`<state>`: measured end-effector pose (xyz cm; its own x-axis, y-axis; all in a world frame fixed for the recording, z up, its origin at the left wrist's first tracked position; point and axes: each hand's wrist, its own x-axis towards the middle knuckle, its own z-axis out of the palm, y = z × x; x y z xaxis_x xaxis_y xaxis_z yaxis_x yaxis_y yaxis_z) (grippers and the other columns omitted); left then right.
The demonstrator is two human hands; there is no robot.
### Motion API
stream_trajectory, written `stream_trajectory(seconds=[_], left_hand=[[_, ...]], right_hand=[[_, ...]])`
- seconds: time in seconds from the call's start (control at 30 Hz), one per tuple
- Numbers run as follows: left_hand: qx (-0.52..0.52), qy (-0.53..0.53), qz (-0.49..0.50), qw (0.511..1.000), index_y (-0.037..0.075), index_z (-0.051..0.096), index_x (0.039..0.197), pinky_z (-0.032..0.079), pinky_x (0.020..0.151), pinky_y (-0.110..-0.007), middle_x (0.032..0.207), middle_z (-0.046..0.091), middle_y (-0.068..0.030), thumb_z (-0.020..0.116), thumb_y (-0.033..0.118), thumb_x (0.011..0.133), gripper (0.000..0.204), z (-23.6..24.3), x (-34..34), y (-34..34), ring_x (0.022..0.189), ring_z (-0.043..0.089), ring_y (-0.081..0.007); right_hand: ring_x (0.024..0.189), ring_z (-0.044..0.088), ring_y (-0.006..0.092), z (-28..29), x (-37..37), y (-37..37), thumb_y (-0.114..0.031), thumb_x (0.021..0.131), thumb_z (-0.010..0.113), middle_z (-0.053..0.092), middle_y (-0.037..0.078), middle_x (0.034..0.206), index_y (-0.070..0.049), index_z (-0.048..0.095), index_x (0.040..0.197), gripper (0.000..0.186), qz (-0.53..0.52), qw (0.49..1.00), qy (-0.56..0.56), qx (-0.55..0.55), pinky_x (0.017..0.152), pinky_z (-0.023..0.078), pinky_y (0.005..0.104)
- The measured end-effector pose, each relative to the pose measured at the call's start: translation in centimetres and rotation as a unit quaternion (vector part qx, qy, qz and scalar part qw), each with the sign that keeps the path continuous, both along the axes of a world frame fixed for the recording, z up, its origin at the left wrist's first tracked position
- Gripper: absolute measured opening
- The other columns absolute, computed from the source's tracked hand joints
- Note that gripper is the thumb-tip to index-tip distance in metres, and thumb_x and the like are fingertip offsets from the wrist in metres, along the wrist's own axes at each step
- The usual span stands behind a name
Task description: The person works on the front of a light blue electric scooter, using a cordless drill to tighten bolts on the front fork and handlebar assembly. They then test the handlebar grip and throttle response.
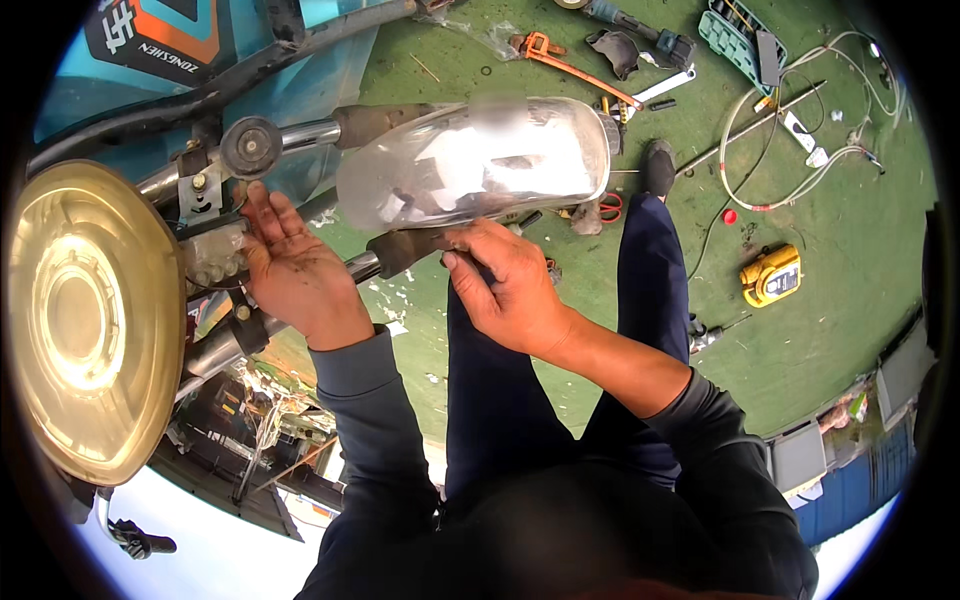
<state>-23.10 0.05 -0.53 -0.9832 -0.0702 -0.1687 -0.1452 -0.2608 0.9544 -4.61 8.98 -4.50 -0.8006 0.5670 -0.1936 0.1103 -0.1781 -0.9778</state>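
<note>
My left hand [300,265] is palm up with fingers loosely bent and the thumb apart. It reaches in at the front fork, beside a clear, bumpy plastic piece [215,255] and below a round black cap [251,148]. My right hand [515,290] is closed in a pinch at the lower fork leg [405,250], by the near edge of the shiny mudguard [480,165]. Whatever lies between its fingertips is too small or hidden to name. A bracket with a brass-coloured bolt [199,182] sits above my left fingers.
A large round amber-tinted headlight [95,325] fills the left side. Black frame tubing [230,85] crosses a blue panel. On the green floor lie an orange hacksaw [575,68], a teal tool case [742,40], a coiled pale hose [725,150], a yellow device [771,275] and red-handled scissors [610,208].
</note>
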Motion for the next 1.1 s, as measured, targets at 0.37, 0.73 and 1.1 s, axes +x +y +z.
stream_trajectory(seconds=[0.37, 0.73, 1.1], left_hand=[[-0.037, -0.011, -0.041, 0.998, -0.014, 0.047, 0.123, 0.044, 0.111, -0.040, 0.141, 0.052, -0.0274, 0.040, 0.020, 0.107, 0.038, -0.4, -2.3, -1.5, 0.122, 0.057, -0.0295], [0.018, -0.027, -0.120, 0.992, -0.016, 0.046, 0.129, 0.047, 0.104, -0.040, 0.137, 0.056, -0.0262, 0.031, 0.024, 0.109, 0.047, -0.7, -4.8, -3.6, 0.116, 0.058, -0.0321], [0.133, -0.097, -0.275, 0.947, -0.013, 0.034, 0.143, 0.045, 0.098, -0.051, 0.140, 0.047, -0.0315, 0.031, 0.027, 0.110, 0.053, 1.4, -3.5, -4.7, 0.122, 0.053, -0.0400]], right_hand=[[0.086, 0.070, 0.0327, -12.1, 26.5, 5.8, -0.013, 0.094, 0.061, 0.071, 0.020, 0.094, 0.003, 0.066, 0.108, 0.022, -0.066, 0.887, -0.452, 0.069, 0.079, 0.054, 0.0364], [0.086, 0.067, 0.0201, -16.2, 24.2, 3.0, -0.015, 0.095, 0.062, 0.071, 0.015, 0.093, 0.006, 0.065, 0.112, 0.027, -0.134, 0.902, -0.405, -0.062, 0.080, 0.053, 0.0331], [0.097, 0.068, 0.0384, -33.2, 19.7, -15.1, -0.027, 0.087, 0.065, 0.071, 0.024, 0.101, 0.002, 0.068, 0.106, 0.035, 0.112, 0.822, -0.527, -0.183, 0.085, 0.054, 0.0416]])
